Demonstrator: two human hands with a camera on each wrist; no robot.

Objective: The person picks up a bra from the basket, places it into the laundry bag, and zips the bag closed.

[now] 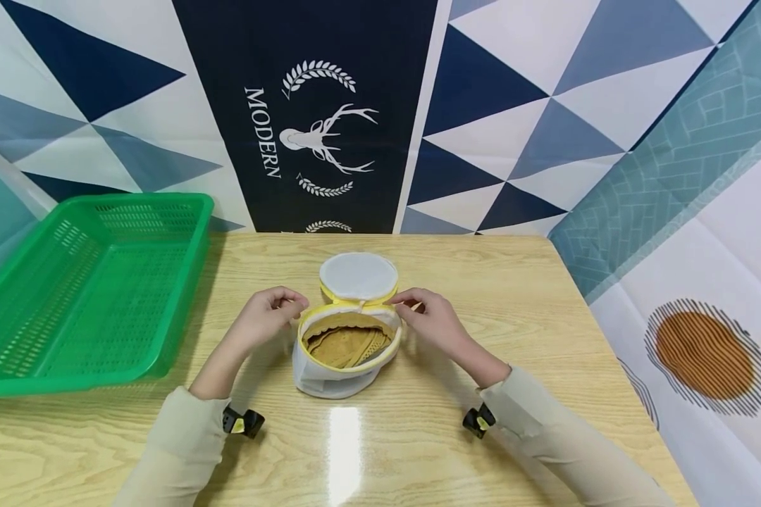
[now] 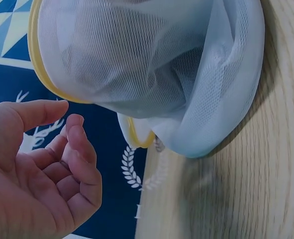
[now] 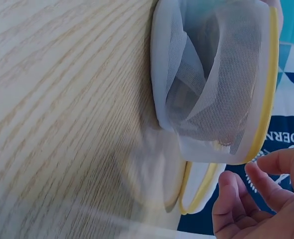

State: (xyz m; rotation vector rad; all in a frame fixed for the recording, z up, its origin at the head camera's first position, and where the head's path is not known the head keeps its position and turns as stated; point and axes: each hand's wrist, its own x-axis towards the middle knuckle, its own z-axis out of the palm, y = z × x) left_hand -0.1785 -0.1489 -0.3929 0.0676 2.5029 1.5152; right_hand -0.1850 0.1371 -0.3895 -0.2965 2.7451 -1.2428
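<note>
A white mesh laundry bag (image 1: 336, 384) with yellow trim stands on the table, its round lid (image 1: 359, 276) tipped back. Inside lies a mustard-coloured garment (image 1: 345, 345) with a wavy edge; most of it is hidden by the bag's wall. To the left of the rim is my left hand (image 1: 271, 315), fingers loosely bent, a small gap between thumb and forefinger and nothing held. My right hand (image 1: 428, 317) is at the right side near the lid's hinge. In the right wrist view its thumb and forefinger tips come right up to the yellow rim (image 3: 266, 114), not visibly gripping it.
A green plastic basket (image 1: 180, 296) stands at the left of the wooden table (image 1: 495, 303). Behind the table hangs a patterned cloth (image 1: 482, 77). Small black devices are worn at both wrists.
</note>
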